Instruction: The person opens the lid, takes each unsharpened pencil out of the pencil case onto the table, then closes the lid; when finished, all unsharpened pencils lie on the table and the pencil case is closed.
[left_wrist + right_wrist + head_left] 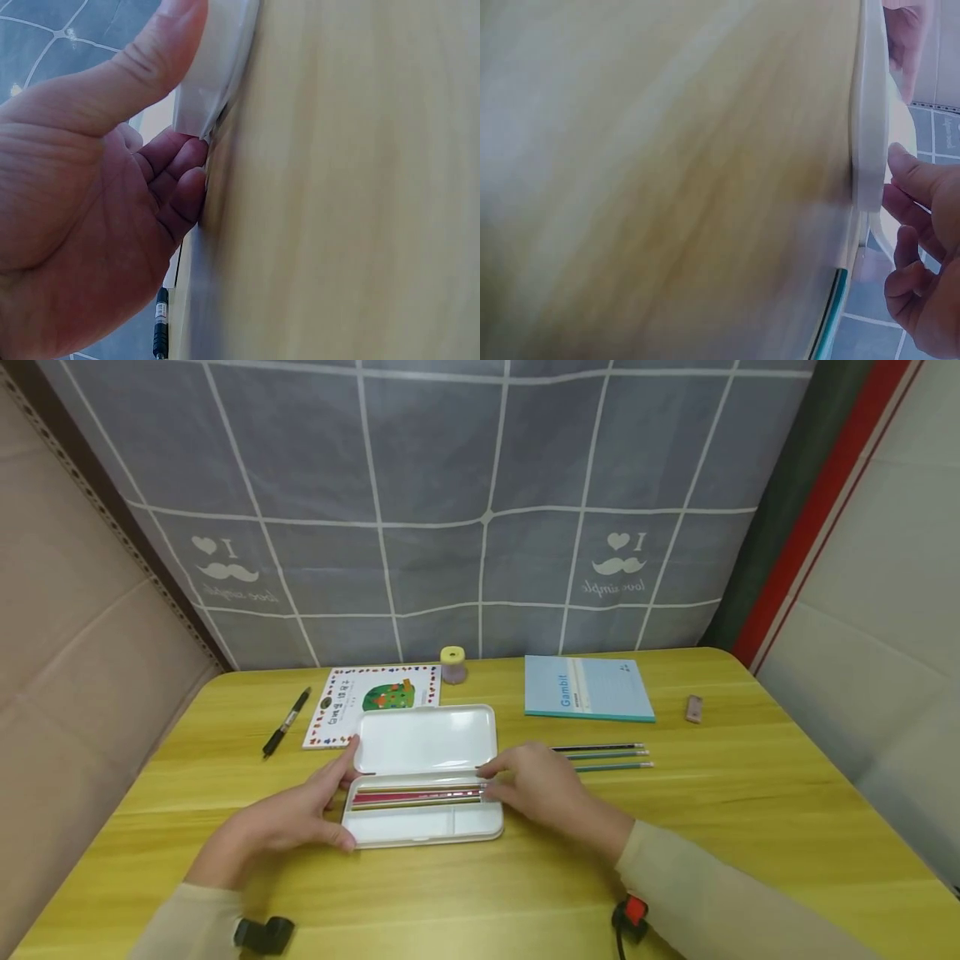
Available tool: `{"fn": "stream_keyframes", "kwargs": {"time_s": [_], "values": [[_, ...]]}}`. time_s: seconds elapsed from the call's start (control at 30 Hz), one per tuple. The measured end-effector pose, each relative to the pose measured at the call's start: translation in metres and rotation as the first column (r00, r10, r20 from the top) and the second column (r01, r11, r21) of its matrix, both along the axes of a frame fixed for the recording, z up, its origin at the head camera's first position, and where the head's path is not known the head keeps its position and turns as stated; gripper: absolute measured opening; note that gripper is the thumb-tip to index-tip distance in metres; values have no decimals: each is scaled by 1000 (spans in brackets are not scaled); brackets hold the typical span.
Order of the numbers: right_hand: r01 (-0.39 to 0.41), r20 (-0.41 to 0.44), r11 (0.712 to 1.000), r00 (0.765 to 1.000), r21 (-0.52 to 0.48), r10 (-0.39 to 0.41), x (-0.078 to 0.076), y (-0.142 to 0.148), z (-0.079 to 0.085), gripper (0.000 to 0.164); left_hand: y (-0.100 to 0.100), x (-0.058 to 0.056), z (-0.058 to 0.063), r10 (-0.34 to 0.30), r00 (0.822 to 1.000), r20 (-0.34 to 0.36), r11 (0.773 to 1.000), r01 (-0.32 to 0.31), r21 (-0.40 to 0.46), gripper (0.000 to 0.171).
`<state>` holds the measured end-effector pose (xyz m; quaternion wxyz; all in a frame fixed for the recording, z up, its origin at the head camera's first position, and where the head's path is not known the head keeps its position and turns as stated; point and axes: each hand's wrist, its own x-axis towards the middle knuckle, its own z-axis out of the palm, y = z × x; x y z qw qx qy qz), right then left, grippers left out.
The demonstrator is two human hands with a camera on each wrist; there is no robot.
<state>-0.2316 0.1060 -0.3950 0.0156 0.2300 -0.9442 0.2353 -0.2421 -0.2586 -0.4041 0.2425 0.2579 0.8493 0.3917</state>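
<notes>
A white pencil case [401, 832] lies on the table with its lid [427, 740] opened back. Several pencils [416, 797], red and gold-striped, lie side by side in its rear part. My left hand [303, 814] grips the case's left end, thumb at the front corner and fingers by the hinge; in the left wrist view its fingers [184, 176] curl against the end. Over the right end, my right hand [543, 787] has thumb and forefinger at the pencil tips; I cannot tell whether they pinch them. The right wrist view shows its other fingers [907, 281] curled.
Three more pencils [611, 756] lie right of the case, partly behind my right hand. Farther back are a white picture book [341, 706], a yellow-topped container [453, 665] and a blue notebook [600, 689]. A black pen [287, 724] lies left, an eraser-like block [693, 709] right.
</notes>
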Motion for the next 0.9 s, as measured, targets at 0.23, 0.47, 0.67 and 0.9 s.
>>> {"fn": "stream_keyframes", "kwargs": {"time_s": [0.23,0.47,0.67,0.9], "values": [[-42,4,998,999,44,41,-2,-9,-2,16,0,-2,1,4,1000,22,1000,-4,11,139],[-39,-15,995,999,91,40,-2,-13,-6,12,1,-1,2,-7,1000,5,1000,7,4,139],[-27,-61,994,998,103,33,0,-14,-5,9,3,-2,4,4,1000,4,1000,-4,-17,139],[2,-80,995,997,104,6,4,-15,-3,7,4,-1,5,-18,1000,-10,1000,18,-5,138]]}}
